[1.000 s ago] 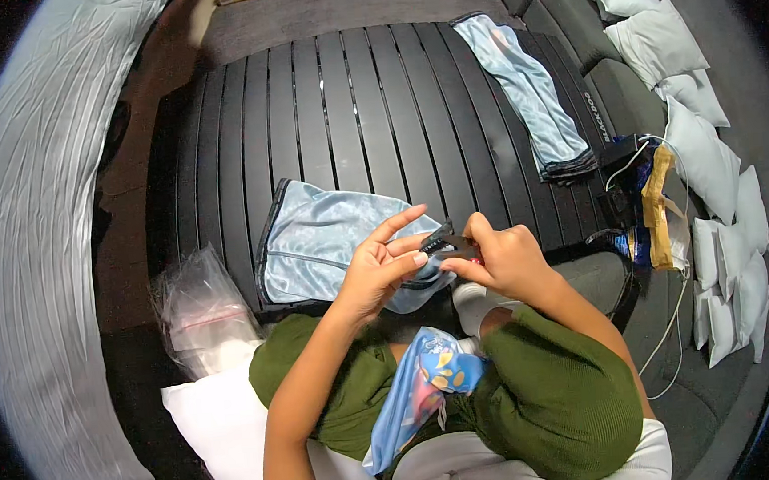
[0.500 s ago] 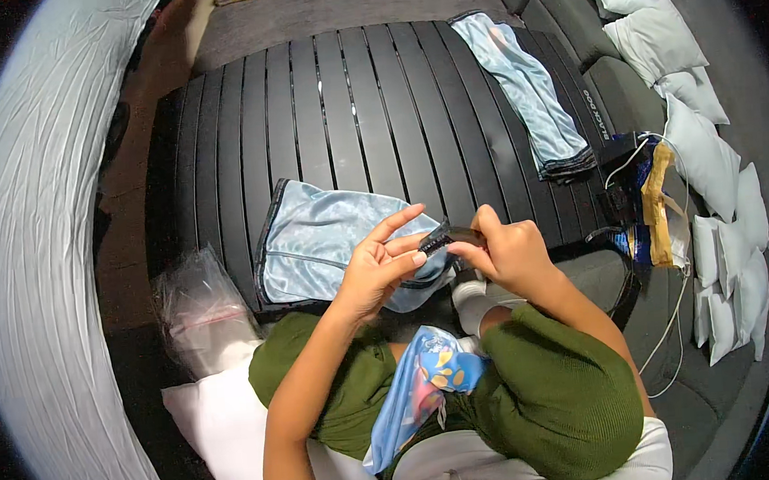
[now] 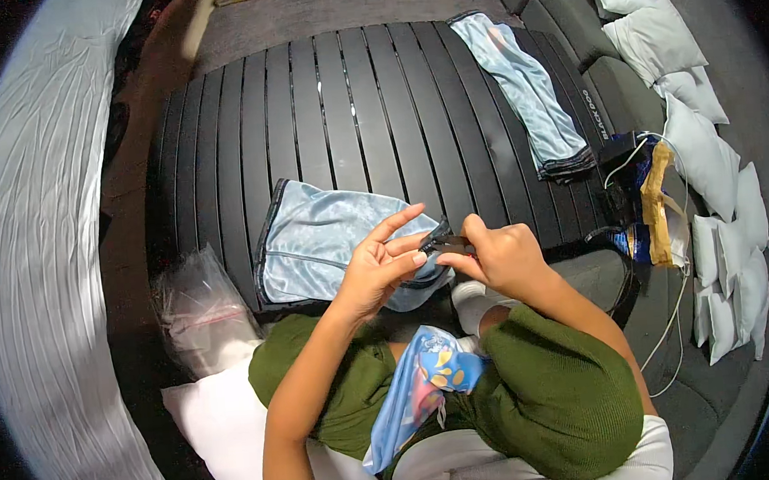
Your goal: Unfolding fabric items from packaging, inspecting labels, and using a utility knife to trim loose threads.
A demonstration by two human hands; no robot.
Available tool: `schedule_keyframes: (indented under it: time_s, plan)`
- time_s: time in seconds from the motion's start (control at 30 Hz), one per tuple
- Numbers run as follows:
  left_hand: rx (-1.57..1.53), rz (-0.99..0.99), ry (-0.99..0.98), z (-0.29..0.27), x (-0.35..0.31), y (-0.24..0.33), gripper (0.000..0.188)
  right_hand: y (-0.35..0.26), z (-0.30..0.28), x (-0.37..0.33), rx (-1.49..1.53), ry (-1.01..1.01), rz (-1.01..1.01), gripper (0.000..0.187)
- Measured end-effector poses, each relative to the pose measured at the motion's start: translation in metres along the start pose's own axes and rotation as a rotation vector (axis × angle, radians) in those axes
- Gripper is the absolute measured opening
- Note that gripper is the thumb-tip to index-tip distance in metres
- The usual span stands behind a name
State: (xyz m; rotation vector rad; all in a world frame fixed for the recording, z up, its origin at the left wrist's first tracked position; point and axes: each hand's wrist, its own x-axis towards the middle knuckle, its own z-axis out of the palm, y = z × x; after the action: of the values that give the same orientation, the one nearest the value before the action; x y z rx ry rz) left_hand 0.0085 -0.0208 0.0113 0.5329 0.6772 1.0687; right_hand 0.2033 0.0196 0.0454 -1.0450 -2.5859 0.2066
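Over the near edge of the black slatted table, my left hand (image 3: 375,263) pinches a bunched black trim (image 3: 436,235), its other fingers raised. The trim seems to belong to the light-blue cloth (image 3: 335,234), which has black edging and lies spread on the table below. My right hand (image 3: 503,251) is closed around a small dark, narrow tool (image 3: 452,243) whose tip meets the trim; its exact kind is hidden by my fingers. Across my lap, between green-clad knees, hangs a blue printed cloth (image 3: 426,389) with pink and yellow shapes.
Another light-blue cloth (image 3: 526,92) with black ends lies at the table's far right. The slatted table (image 3: 350,126) fills the middle. Clear plastic bags (image 3: 207,319) sit at left. White pillows (image 3: 656,38) line the grey sofa, near a blue-and-gold package (image 3: 659,207) and white cable (image 3: 676,327).
My right hand has shifted slightly down, and the dark tool's angle at the trim has changed. My left hand keeps its pinch in the same place.
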Motion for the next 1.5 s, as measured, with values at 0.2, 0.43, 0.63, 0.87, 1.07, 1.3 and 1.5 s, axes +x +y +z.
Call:
schedule_keyframes:
  time_s: [0.2,0.43,0.63,0.87,1.07,1.3,1.5]
  plan:
    - [-0.008,0.017,-0.011,-0.001,-0.001,0.002,0.061,0.003,0.0,-0.003,0.107,0.048,0.084,0.039]
    - [-0.01,0.022,-0.017,-0.001,0.0,0.003,0.061,0.002,-0.005,-0.002,0.137,0.028,0.089,0.043]
    - [-0.046,0.031,-0.032,0.0,-0.001,0.004,0.061,0.003,-0.009,-0.002,0.36,0.026,0.244,0.038]
    - [-0.039,0.032,-0.04,-0.004,-0.002,0.005,0.061,0.004,-0.003,0.002,0.839,-0.017,0.394,0.034]
    - [-0.033,0.019,-0.062,-0.004,-0.001,0.004,0.061,0.009,0.007,0.01,1.347,-0.138,0.295,0.039]
    - [0.102,0.088,-0.016,0.004,-0.003,0.003,0.054,0.008,0.001,0.012,1.501,-0.314,0.579,0.038]
    - [1.566,1.096,0.098,-0.011,-0.004,0.004,0.028,0.007,0.011,0.002,0.639,0.131,-0.043,0.02]
